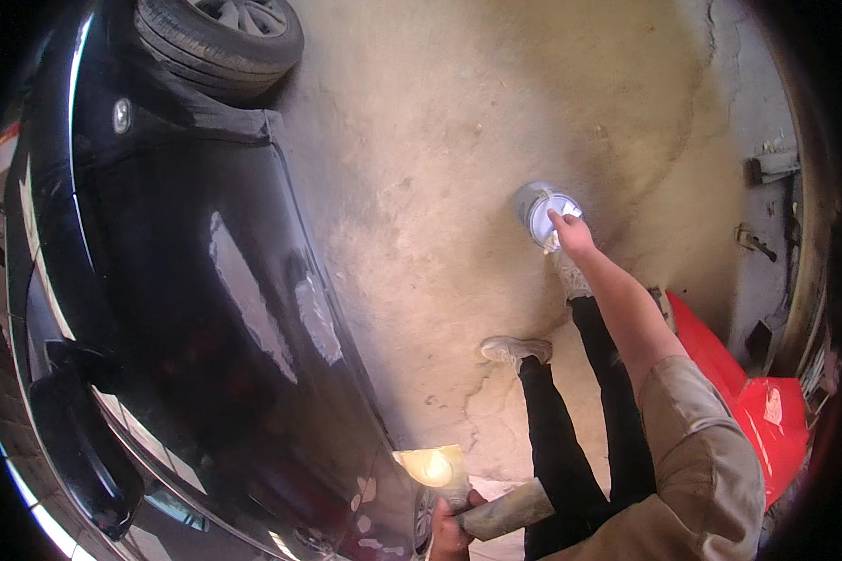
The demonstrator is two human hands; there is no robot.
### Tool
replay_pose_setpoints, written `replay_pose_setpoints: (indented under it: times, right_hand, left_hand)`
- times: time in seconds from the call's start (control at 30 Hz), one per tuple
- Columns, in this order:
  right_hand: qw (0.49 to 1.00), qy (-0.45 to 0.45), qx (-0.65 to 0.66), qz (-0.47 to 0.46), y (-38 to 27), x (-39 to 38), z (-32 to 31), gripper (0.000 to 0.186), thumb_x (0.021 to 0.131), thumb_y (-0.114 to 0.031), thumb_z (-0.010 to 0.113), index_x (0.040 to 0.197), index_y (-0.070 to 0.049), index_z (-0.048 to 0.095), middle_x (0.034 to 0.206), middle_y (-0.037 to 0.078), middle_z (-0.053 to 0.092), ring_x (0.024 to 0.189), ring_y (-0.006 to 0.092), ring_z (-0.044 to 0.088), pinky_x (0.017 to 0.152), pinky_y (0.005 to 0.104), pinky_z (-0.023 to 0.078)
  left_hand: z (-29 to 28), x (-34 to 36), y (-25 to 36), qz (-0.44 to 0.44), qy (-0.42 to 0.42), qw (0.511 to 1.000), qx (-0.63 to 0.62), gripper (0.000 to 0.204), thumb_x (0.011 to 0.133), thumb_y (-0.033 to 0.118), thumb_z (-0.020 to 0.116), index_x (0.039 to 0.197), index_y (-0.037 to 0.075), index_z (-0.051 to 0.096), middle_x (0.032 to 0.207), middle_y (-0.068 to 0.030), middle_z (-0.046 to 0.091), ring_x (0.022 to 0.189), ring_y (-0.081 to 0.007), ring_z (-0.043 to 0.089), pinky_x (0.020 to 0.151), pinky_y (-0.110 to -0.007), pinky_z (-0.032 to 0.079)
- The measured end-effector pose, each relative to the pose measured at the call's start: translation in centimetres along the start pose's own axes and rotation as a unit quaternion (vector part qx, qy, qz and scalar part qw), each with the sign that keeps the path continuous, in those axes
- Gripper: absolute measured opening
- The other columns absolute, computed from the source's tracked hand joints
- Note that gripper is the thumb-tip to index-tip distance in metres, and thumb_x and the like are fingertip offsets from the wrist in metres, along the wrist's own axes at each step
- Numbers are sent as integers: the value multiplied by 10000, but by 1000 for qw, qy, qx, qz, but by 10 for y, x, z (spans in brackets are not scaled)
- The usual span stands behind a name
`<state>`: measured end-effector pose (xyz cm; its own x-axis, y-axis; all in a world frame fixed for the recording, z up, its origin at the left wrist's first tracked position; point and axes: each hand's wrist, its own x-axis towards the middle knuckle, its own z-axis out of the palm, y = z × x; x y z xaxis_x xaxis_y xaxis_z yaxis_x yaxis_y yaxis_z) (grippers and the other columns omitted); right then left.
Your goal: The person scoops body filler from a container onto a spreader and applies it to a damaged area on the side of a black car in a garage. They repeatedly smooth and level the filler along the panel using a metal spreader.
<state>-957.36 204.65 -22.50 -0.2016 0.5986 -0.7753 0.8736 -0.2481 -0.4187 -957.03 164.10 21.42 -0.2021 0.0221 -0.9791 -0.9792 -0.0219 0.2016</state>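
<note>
My right hand [572,234] grips at the top of a round grey metal can [526,208] with a pale lid, near my foot; its fingers are partly hidden. At the lower middle, my left hand [451,529] is closed round a flat spreader with a dollop of pale yellow paste [433,464] on it and a long, smeared grey tool [515,510]. These sit close beside the side of a black car [178,327], whose panel has pale sanded patches.
A car wheel [253,65] is at the upper left. My shoes [513,349] stand on a dusty concrete floor [412,206]. A red body panel [772,435] lies to my right, by a wall edge with metal pieces [772,166].
</note>
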Motion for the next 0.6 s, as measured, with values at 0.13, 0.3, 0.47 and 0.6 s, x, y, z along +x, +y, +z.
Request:
replay_pose_setpoints:
  times: [0.13,0.3,0.47,0.6]
  right_hand:
    - [1000,-12,-3,-12,7,16,8,676,871,-611,591,914,56,692,890,223,699,887,313,674,833,392,494]
    - [994,-71,80,2,22,27,2,612,885,-548,640,987,53,690,918,142,701,866,227,641,800,355,487]
    - [980,-139,136,29,33,27,-5,569,897,-500,653,1075,40,673,995,119,707,928,217,659,761,353,499]
    - [968,-96,-187,-137,44,1,-20,469,892,-436,666,937,30,681,821,185,695,790,303,675,746,420,511]
  left_hand:
    - [6,13,-12,68,-120,988,71,646,945,566,473,1154,-45,497,959,-138,624,824,-209,624,696,-323,494]
    - [25,13,-14,33,-76,994,76,576,992,556,424,1153,12,526,904,-127,635,793,-253,624,721,-382,511]
    - [33,15,-21,121,-133,979,95,592,941,516,516,1133,-45,513,963,-114,627,842,-189,616,736,-315,494]
    - [37,21,-27,153,-184,971,24,525,960,323,474,1350,-19,397,1135,-118,578,985,-185,594,848,-321,496]
